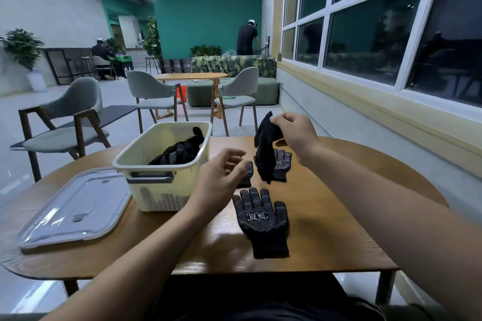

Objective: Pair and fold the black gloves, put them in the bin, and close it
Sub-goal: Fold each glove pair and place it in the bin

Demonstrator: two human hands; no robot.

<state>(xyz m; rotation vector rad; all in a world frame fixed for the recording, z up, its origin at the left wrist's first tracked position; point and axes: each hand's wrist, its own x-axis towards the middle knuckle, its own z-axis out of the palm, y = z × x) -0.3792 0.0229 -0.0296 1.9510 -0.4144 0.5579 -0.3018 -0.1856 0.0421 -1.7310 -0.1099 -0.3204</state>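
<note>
R hand point(296, 135) pinches hanging glove point(266, 148); L hand point(221, 177) loose.

Your nearest glove point(262, 219) is black, covered in small white dots, with a white-framed label on the palm. The raised glove point(264, 148) shows you plain black. The bin point(161, 190) is cream with a grey handle point(151, 180); the gloves inside point(180, 152) are black with white dots too. Your lid point(78, 208) is clear with a pale rim. The table point(326, 216) is brown wood grain. Behind, the wall point(206, 8) is teal and the sofa point(232, 64) leaf-printed green.
</note>
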